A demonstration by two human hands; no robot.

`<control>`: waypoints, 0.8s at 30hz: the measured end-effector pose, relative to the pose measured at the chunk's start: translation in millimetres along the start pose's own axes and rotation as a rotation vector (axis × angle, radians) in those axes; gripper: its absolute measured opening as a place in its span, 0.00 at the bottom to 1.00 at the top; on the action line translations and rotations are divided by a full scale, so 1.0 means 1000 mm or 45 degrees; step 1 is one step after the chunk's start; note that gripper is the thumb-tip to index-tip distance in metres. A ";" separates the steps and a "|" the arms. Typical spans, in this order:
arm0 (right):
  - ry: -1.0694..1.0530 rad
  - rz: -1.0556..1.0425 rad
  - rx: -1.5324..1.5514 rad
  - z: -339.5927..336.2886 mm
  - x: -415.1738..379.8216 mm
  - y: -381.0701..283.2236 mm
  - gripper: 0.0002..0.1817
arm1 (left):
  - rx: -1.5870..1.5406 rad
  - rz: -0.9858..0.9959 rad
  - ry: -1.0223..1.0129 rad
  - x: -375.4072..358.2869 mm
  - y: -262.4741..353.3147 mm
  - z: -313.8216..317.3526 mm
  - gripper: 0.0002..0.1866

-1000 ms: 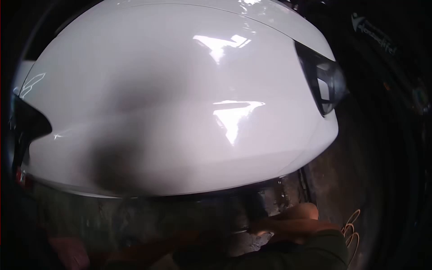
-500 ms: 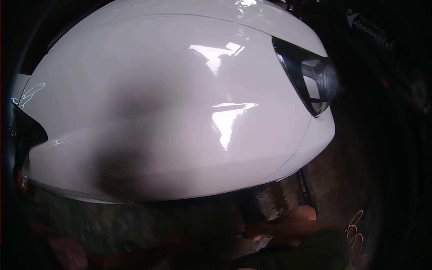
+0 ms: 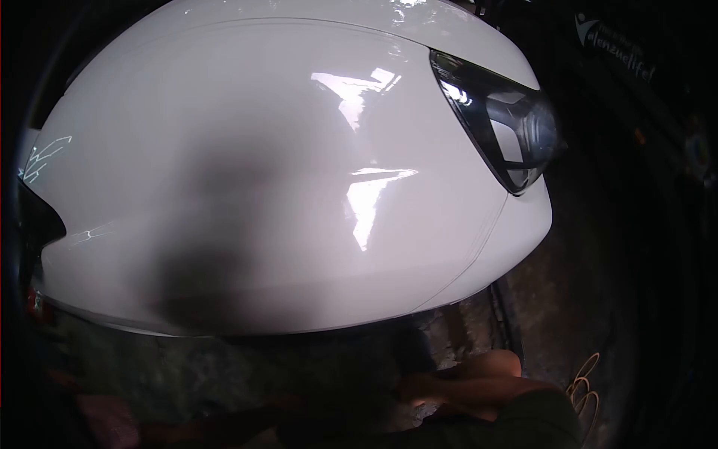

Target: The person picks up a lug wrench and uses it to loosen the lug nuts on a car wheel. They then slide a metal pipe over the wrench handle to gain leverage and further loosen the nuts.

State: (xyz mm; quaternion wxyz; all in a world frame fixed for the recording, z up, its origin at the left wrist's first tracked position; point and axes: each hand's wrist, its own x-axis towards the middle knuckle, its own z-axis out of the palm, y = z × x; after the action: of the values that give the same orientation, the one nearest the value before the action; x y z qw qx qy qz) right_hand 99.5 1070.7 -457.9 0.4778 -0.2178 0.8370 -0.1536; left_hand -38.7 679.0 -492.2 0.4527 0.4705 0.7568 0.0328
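A glossy white vehicle body panel fills most of the head view, with a dark blurred reflection left of its middle. A clear-lensed lamp is set in its right end. Below the panel's lower edge, bare limbs show beside dark green cloth. My right hand may be among them, low and apart from the panel, but its fingers cannot be made out. At the lower left, a dim limb extends from pinkish cloth. Any left hand at its end is lost in shadow.
Thin yellowish looped cord or hose lies at the lower right. Dark, rough ground runs below and right of the panel. A dark surface with white lettering stands at the upper right. A small red part is at the far left.
The panel and lamp have shifted slightly left in view, and the lamp appears a little larger. The limbs below have hardly moved. Nothing is visibly taken hold of or let go.
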 end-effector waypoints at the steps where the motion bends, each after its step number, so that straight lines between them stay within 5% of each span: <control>1: 0.010 0.074 0.054 -0.003 0.000 -0.002 0.15 | -0.005 0.007 0.008 0.002 -0.005 -0.001 0.28; 5: -0.029 -0.031 0.001 -0.018 -0.009 -0.010 0.17 | -0.003 0.019 0.028 -0.003 -0.004 0.001 0.28; 9: -0.009 -0.037 0.077 0.045 0.030 0.022 0.18 | 0.001 0.053 0.066 0.007 -0.008 0.011 0.28; 17: 0.180 0.164 0.194 -0.093 -0.083 -0.071 0.23 | -0.006 0.149 0.330 0.004 -0.007 0.038 0.27; 20: 0.048 0.315 0.477 -0.117 -0.086 -0.091 0.24 | 0.030 0.197 0.518 0.022 -0.014 0.057 0.27; 22: 0.093 0.338 0.476 -0.115 -0.089 -0.084 0.22 | 0.021 0.184 0.575 0.031 -0.013 0.054 0.27; 24: 0.204 0.331 0.426 -0.113 -0.100 -0.070 0.20 | -0.146 0.013 0.359 0.041 0.022 -0.014 0.25</control>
State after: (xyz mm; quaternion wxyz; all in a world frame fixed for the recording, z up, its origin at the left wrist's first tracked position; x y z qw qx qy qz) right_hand 61.2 1066.9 -295.9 0.4552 -0.0128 0.8561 -0.2443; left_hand -39.1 726.5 -500.2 0.3680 0.4385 0.8072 0.1442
